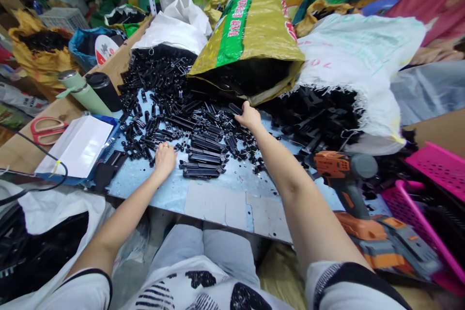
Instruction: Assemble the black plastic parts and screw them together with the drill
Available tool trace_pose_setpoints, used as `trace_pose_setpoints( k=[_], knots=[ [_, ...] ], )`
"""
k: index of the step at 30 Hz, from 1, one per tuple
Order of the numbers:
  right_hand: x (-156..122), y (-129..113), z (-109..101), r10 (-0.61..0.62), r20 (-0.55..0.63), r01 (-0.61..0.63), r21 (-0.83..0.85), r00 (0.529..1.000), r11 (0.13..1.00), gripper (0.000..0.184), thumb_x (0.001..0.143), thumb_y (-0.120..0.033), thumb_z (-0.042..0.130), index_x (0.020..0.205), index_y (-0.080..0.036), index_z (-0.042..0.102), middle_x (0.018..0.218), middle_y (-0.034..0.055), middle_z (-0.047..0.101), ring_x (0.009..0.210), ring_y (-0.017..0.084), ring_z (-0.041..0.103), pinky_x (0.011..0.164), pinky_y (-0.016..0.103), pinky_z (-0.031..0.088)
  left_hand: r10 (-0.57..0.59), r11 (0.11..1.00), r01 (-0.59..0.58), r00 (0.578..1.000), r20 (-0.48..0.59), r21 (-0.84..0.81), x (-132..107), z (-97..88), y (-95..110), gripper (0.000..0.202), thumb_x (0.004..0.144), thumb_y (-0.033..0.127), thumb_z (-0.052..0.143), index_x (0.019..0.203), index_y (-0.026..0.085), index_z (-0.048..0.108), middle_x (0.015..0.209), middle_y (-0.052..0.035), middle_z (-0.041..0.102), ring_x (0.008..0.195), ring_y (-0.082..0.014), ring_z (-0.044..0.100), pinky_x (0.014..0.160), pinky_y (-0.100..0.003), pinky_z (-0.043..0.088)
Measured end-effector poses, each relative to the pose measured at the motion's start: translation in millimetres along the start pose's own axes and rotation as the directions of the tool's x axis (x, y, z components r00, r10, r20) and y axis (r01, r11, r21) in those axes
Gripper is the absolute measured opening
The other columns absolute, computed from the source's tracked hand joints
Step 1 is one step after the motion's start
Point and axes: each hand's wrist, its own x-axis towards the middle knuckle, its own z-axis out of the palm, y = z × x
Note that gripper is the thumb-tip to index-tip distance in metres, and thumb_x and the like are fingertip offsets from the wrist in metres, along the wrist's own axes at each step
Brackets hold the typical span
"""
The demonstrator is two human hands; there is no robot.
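Observation:
My right hand (250, 117) reaches to the mouth of the yellow woven sack (267, 24), its fingers closed on a long black plastic part (236, 108). Lower and to the left, my left hand (165, 159) rests by the small black parts, fingers curled together; whatever they hold is hidden. Between the hands lies a row of long black plastic pieces (203, 159), side by side on the blue tabletop (160, 198). A heap of small black parts (156, 75) spreads behind my left hand, in front of a white sack (174, 24).
An orange and grey cordless drill (345, 179) stands at the right, near a pink basket (410, 208). Black parts spill from another white sack (356, 53). At the left are red scissors (47, 131), a white box (78, 145), a green bottle (82, 89) and a black cup (103, 89).

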Motion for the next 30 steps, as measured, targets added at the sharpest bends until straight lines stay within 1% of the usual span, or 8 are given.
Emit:
trace_pose_setpoints(
  k=[3, 6, 12, 15, 18, 22, 25, 30],
  knots=[
    [-32.1, -10.8, -17.6, 0.129, 0.072, -0.147, 0.41, 0.989, 0.9, 0.039, 0.085, -0.043, 0.05, 0.11, -0.013, 0.045, 0.081, 0.006, 0.062, 0.066, 0.015, 0.054, 0.064, 0.028, 0.044, -0.008, 0.981, -0.006, 0.997, -0.07, -0.193, -6.8, 0.0, 2.7, 0.024, 0.086, 0.019, 0.047, 0.105, 0.007, 0.055, 0.105, -0.0185, 0.059, 0.103, -0.0292, 0.053, 0.087, -0.042, 0.043],
    [-84.6, -23.8, -35.4, 0.042, 0.322, -0.283, 0.752, 0.946, 0.595, 0.06, 0.088, -0.064, 0.023, 0.109, -0.015, 0.05, 0.076, 0.0052, 0.063, 0.06, 0.015, 0.054, 0.055, 0.027, 0.045, 0.029, 0.882, -0.089, 0.99, -0.135, -0.462, -33.7, -11.9, 9.5, 0.028, 0.084, 0.023, 0.054, 0.11, 0.013, 0.052, 0.102, -0.0123, 0.062, 0.095, -0.0242, 0.059, 0.084, -0.037, 0.046],
    [-226.7, -60.7, -52.6, -0.298, 0.281, -0.096, 0.855, 0.912, 0.51, 0.063, 0.084, -0.052, 0.054, 0.138, -0.024, 0.038, 0.086, 0.0027, 0.061, 0.07, 0.013, 0.058, 0.063, 0.028, 0.051, 0.173, 0.632, -0.112, 0.985, 0.0, -0.767, -103.5, -35.2, 43.0, 0.035, 0.091, 0.034, 0.046, 0.121, 0.018, 0.053, 0.091, -0.0051, 0.064, 0.078, -0.0166, 0.062, 0.075, -0.029, 0.049],
    [-279.0, -84.6, -46.0, -0.268, 0.325, -0.222, 0.909, 0.907, 0.352, 0.062, 0.089, -0.05, 0.045, 0.145, -0.029, 0.026, 0.083, 0.0009, 0.057, 0.062, 0.01, 0.057, 0.054, 0.024, 0.051, 0.188, 0.485, -0.046, 0.981, 0.052, -0.873, -118.8, -34.5, 68.7, 0.042, 0.095, 0.035, 0.036, 0.132, 0.019, 0.048, 0.084, -0.0023, 0.062, 0.054, -0.0082, 0.054, 0.063, -0.024, 0.048],
    [-300.8, -97.9, -40.5, -0.225, 0.322, -0.272, 0.936, 0.92, 0.225, 0.061, 0.089, -0.052, 0.045, 0.144, -0.029, 0.028, 0.082, 0.0001, 0.055, 0.059, 0.008, 0.056, 0.048, 0.021, 0.049, 0.133, 0.42, -0.082, 0.991, -0.027, -0.904, -122.4, -35.1, 86.5, 0.042, 0.092, 0.034, 0.045, 0.131, 0.02, 0.05, 0.094, -0.0044, 0.062, 0.063, -0.0083, 0.057, 0.067, -0.023, 0.048],
    [-302.2, -96.8, -46.2, -0.204, 0.279, -0.231, 0.945, 0.938, 0.23, 0.059, 0.087, -0.049, 0.049, 0.14, -0.027, 0.038, 0.087, 0.0017, 0.056, 0.06, 0.007, 0.055, 0.049, 0.019, 0.049, 0.188, 0.441, -0.22, 0.971, -0.149, -0.87, -123.2, -46.7, 92.2, 0.036, 0.091, 0.029, 0.048, 0.124, 0.018, 0.057, 0.096, -0.0066, 0.063, 0.09, -0.0146, 0.059, 0.082, -0.027, 0.046],
    [-300.5, -92.5, -52.8, -0.222, 0.269, -0.217, 0.947, 0.937, 0.236, 0.057, 0.089, -0.049, 0.045, 0.141, -0.026, 0.037, 0.084, 0.0013, 0.055, 0.057, 0.006, 0.054, 0.048, 0.02, 0.049, 0.248, 0.471, -0.284, 0.951, -0.183, -0.836, -126.2, -56.6, 92.6, 0.036, 0.091, 0.028, 0.047, 0.125, 0.018, 0.056, 0.096, -0.0074, 0.063, 0.091, -0.0159, 0.058, 0.083, -0.028, 0.046],
    [-302.2, -87.0, -57.7, -0.332, 0.183, -0.036, 0.915, 0.925, 0.402, 0.052, 0.09, -0.043, 0.047, 0.139, -0.027, 0.041, 0.082, 0.0003, 0.054, 0.054, 0.005, 0.051, 0.048, 0.019, 0.048, 0.216, 0.621, -0.301, 0.953, -0.211, -0.724, -135.1, -62.4, 97.6, 0.037, 0.092, 0.028, 0.045, 0.126, 0.019, 0.055, 0.089, -0.0063, 0.059, 0.081, -0.0147, 0.058, 0.074, -0.026, 0.048]
  ],
)
